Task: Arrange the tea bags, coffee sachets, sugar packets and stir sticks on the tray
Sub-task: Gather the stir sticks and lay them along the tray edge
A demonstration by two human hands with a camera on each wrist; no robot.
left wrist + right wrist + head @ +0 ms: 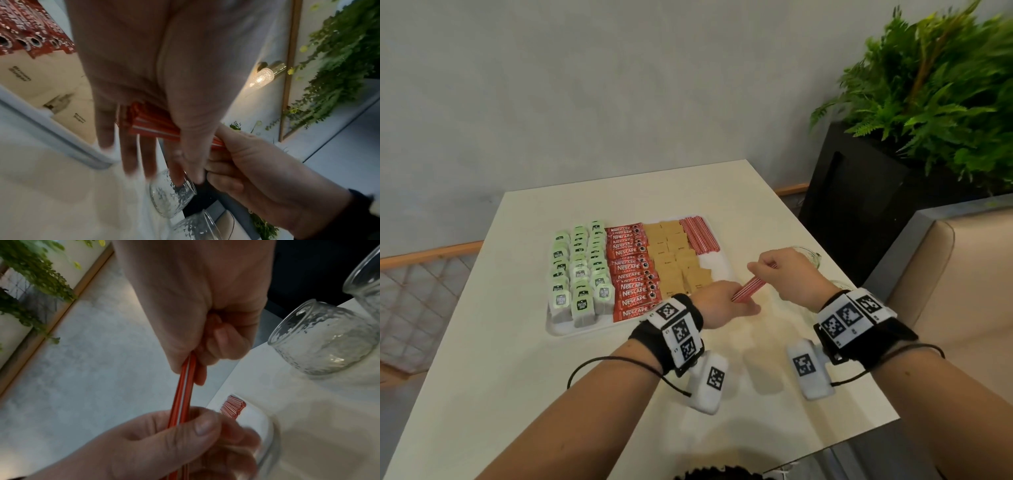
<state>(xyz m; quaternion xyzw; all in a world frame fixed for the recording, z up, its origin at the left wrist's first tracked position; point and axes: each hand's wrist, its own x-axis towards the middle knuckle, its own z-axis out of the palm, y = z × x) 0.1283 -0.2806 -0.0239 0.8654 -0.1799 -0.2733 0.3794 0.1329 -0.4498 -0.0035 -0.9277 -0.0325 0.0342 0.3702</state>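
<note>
Pale square table (524,359) against a grey wall, a fern (935,85) in a black planter (859,212) at the far right corner and a beige seat back (962,274) alongside. On the table, one white tray (558,329) holding, left to right: three columns of green-tagged tea bags (578,274); overlapping red Nescafé coffee sachets (633,274); two columns of brown sugar packets (674,263); a row of red-and-white stir sticks (698,234) laid side by side at the tray's far right end. Near right part of the tray is bare. Two clear textured glass jars (324,340) stand on the table just right of the tray, partly hidden behind the right hand in the head view. Held above the tray's near right area: a small bundle of stir sticks (748,289), tilted, gripped at both ends. Left hand (722,305) takes the near end, thumb pressing the bundle against the fingers, the fingers themselves fairly straight. Right hand (780,274) has its fingers curled round the far end. Both wrists carry black bands with white marker blocks.
</note>
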